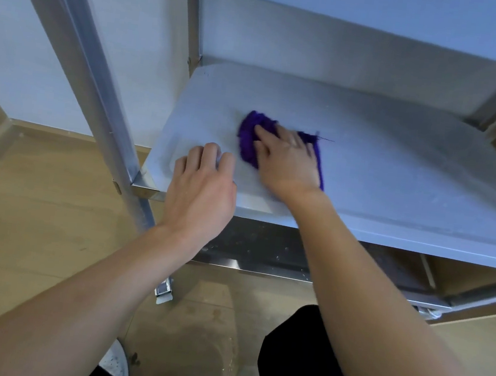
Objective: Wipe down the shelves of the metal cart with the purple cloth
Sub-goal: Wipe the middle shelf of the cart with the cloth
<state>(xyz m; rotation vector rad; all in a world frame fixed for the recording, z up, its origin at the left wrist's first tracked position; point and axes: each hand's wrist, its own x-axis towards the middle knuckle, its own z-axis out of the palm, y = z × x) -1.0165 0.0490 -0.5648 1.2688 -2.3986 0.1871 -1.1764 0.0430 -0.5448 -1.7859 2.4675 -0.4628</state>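
The metal cart's middle shelf (397, 167) fills the centre of the head view, under the top shelf (353, 11). A purple cloth (247, 140) lies bunched on its left part. My right hand (287, 161) presses flat on the cloth, fingers spread and pointing left. My left hand (201, 188) rests at the shelf's front left edge with its fingers curled over something small and pale, mostly hidden. A darker bottom shelf (264, 248) shows below.
The cart's front left post (92, 77) slants down to a caster (163, 292) on the tan floor (35, 225). A white wall (16, 37) stands at left. My dark trouser leg (291, 363) and a shoe (115, 361) are near the bottom.
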